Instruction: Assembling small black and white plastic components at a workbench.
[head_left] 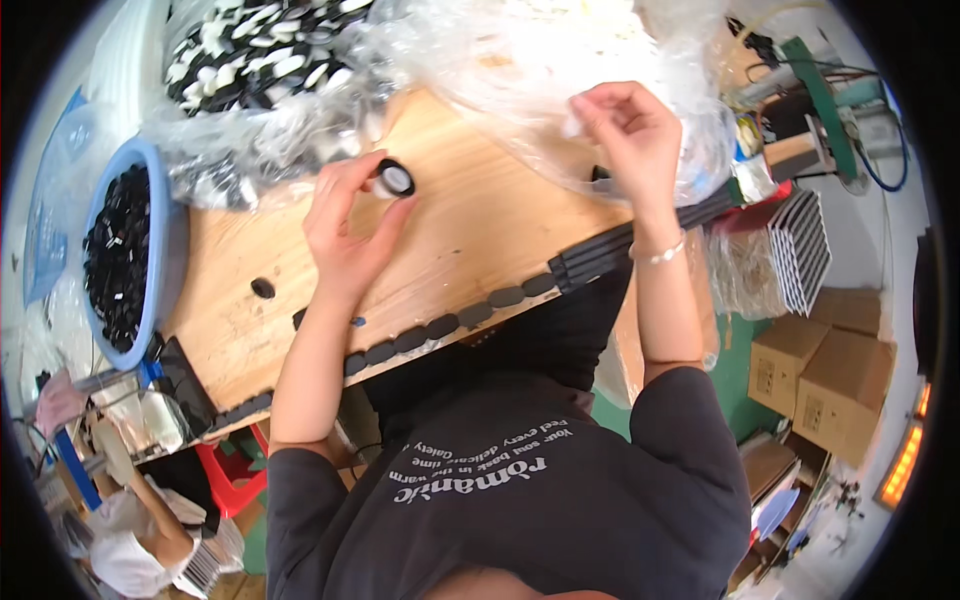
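My left hand (345,225) pinches a small black oval cap (396,180) between thumb and fingers, above the wooden table (470,190). The cap's pale grey-white middle faces up inside a black rim. Farther right, my right hand (640,135) is raised over the edge of a clear plastic bag (520,125), its thumb and fingers drawn together. A whitish bit shows at the fingertips, too blurred to name. Pale, overexposed contents fill that bag. One loose black oval piece (262,288) lies on the table left of my left forearm.
Black and white pieces (265,50) fill another plastic bag at the far left. A blue basin (165,260) holds black pieces. Black oval pieces (442,327) line the near table edge, beside black strips (600,262). Cardboard boxes (840,385) stand right; another person (150,540) sits lower left.
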